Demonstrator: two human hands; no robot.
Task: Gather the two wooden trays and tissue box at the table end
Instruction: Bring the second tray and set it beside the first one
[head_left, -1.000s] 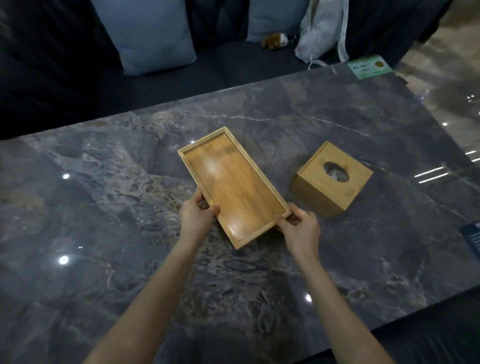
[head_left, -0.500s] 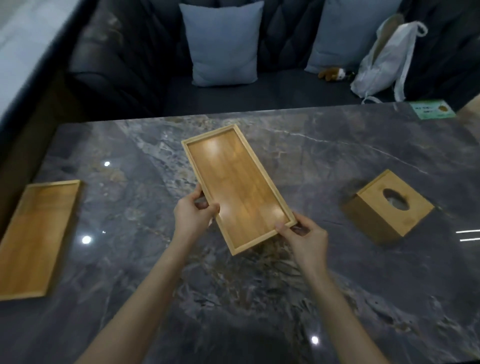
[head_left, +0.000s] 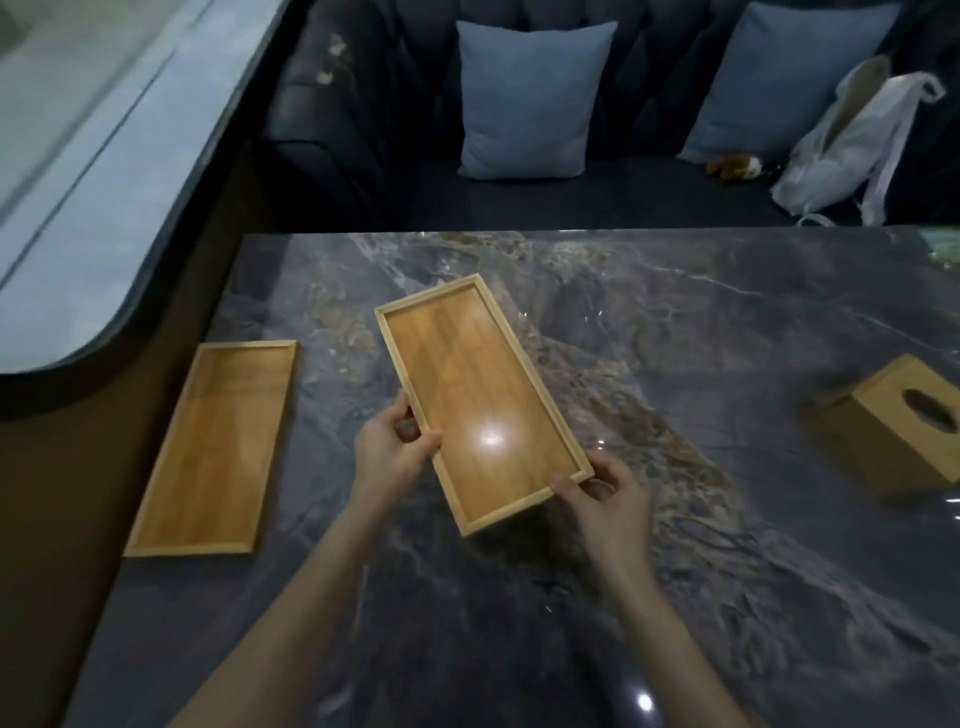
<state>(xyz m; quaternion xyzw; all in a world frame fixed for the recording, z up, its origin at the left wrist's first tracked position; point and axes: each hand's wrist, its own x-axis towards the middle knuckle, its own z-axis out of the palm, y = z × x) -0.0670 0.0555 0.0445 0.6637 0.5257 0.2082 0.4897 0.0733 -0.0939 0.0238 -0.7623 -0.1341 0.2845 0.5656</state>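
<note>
I hold a long wooden tray (head_left: 480, 395) above the dark marble table (head_left: 675, 545), tilted with its far end pointing away to the left. My left hand (head_left: 395, 449) grips its left long edge. My right hand (head_left: 605, 493) grips its near right corner. A second wooden tray (head_left: 218, 447) lies flat at the table's left end, partly over the edge. The wooden tissue box (head_left: 904, 426), with an oval slot on top, stands far to the right, apart from both trays.
A dark sofa (head_left: 363, 130) runs behind the table with two blue cushions (head_left: 524, 98), a white bag (head_left: 852, 145) and a small plush toy (head_left: 735, 167). A pale curved ledge (head_left: 78, 182) lies beyond the table's left end.
The held tray has travelled left across the table, away from the tissue box. The view swung left, bringing the second tray and the table's left end into sight.
</note>
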